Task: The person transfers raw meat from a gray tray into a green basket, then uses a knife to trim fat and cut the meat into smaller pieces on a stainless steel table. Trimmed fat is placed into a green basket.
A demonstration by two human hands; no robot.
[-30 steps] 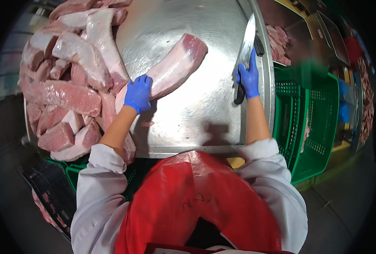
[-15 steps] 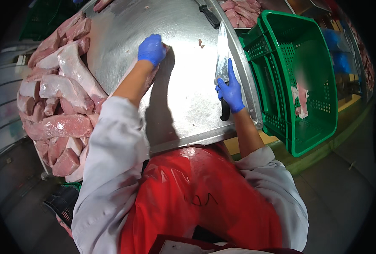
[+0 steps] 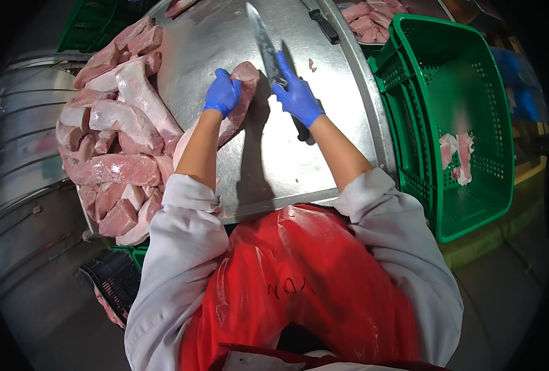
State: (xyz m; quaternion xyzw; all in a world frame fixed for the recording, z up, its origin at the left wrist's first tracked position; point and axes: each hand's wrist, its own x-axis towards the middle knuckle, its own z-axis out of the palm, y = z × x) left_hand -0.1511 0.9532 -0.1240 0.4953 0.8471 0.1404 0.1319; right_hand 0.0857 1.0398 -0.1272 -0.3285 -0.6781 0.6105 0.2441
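On the metal table (image 3: 299,167) lies a long piece of pork loin (image 3: 245,93). My left hand (image 3: 223,94), in a blue glove, closes over its left side near the far end; part of the meat is hidden under my forearm. In my right hand (image 3: 298,98), also gloved in blue, is a butcher knife (image 3: 264,46) with a black handle. My index finger stretches along the blade, which points away and a little to the left. The blade is just right of the meat's far end, apart from it.
Several pork pieces (image 3: 126,170) are heaped along the table's left side. A second black-handled knife (image 3: 324,26) lies by the far right rim. Right of the table stands a green crate (image 3: 438,210) with meat scraps (image 3: 464,157) inside. More meat (image 3: 370,18) sits in a tray beyond.
My right hand has brought the knife from the table's right edge leftward, close to the meat. My left hand stays on the meat, now at its left side. The view has shifted slightly.
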